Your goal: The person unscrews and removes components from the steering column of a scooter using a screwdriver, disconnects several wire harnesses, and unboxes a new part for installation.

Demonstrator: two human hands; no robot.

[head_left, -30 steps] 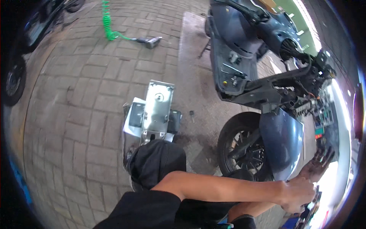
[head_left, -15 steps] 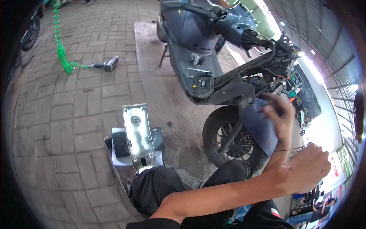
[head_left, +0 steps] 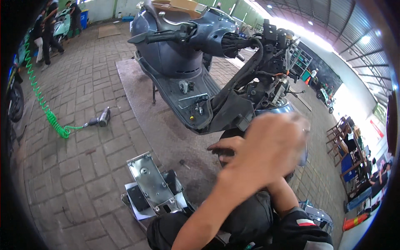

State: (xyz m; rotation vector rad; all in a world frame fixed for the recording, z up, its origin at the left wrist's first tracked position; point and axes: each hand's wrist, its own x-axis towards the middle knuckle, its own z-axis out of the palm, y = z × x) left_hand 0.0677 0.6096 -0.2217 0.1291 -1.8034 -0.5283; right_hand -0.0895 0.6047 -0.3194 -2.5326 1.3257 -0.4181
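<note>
My left hand (head_left: 273, 146) is raised in front of the scooter's front end, its back toward me. Motion blurs it, and its fingers are hidden. Lower and to its left, partly behind my left arm, my right hand (head_left: 230, 146) points its fingers leftward, apart, with dark fingertips and nothing visible in them. My forearms cross. Behind both hands stands a dark blue-grey scooter (head_left: 175, 58) with its front covers off and wiring bare. On its footboard (head_left: 166, 93) lie a small metal part (head_left: 186, 86), a long thin metal tool (head_left: 192, 98) and several small tools. My hands hide most of the front wheel.
A silver metal housing (head_left: 152, 179) rests by my knees between dark blocks on white paper. A green coiled air hose (head_left: 52, 121) runs to an air gun (head_left: 102, 118) on the paving. People stand far left; chairs (head_left: 343, 141) and an orange cone (head_left: 354, 223) are at right.
My view has tilted up and turned. Both hands have moved left across the scooter's front; my left hand is now in front of and above my right.
</note>
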